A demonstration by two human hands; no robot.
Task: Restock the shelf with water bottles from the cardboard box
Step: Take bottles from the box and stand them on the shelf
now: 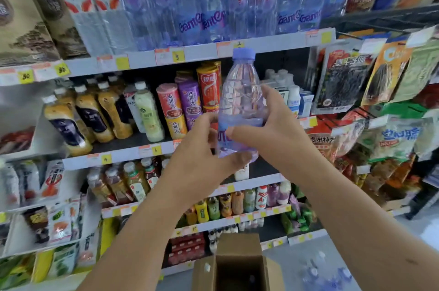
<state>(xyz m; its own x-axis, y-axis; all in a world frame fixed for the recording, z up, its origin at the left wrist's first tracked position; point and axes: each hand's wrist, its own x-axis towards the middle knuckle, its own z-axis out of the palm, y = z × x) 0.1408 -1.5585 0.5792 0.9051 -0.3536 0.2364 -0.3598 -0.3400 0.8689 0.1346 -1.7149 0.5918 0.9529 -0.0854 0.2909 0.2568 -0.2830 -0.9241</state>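
A clear water bottle (241,91) with a purple cap and purple label stands upright in the air in front of the shelves. My left hand (202,160) grips its lower part, thumb under the base. My right hand (268,129) holds its middle from the right, fingers round the back. Just above the cap runs the edge of the upper shelf (202,53), where several matching purple-labelled water bottles (202,13) stand in rows. The open cardboard box (237,264) sits on the floor below, dark inside.
Lower shelves hold drink bottles (99,115), cans (187,105) and small milk bottles (294,98). Snack bags (342,77) hang on a rack to the right. Wrapped water bottles (325,274) lie on the floor right of the box.
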